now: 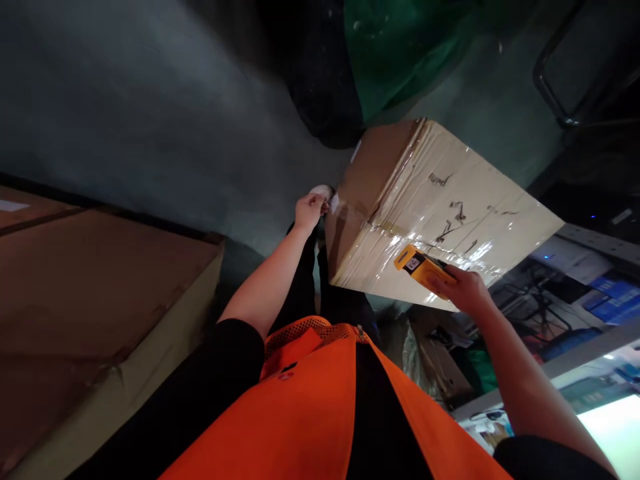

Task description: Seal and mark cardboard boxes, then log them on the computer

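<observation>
A large cardboard box (480, 200), wrapped in shiny clear tape, stands tilted in front of me, its taped face marked with dark scuffs and tears. My right hand (463, 291) grips a yellow handheld scanner (426, 269) with a black panel and a small code sticker, held over the near part of that face. At the box's left side is my left hand (310, 212), its fingers curled closed beside a small white label (335, 202). What those fingers pinch, if anything, is too small to make out.
Big cardboard boxes (100, 280) stand at the left. Behind the taped box are a green sack (400, 53) and a dark bundle (325, 100). A bent metal tube frame (550, 87) is at the upper right. Shelving with cables and blue packages (613, 297) lines the right.
</observation>
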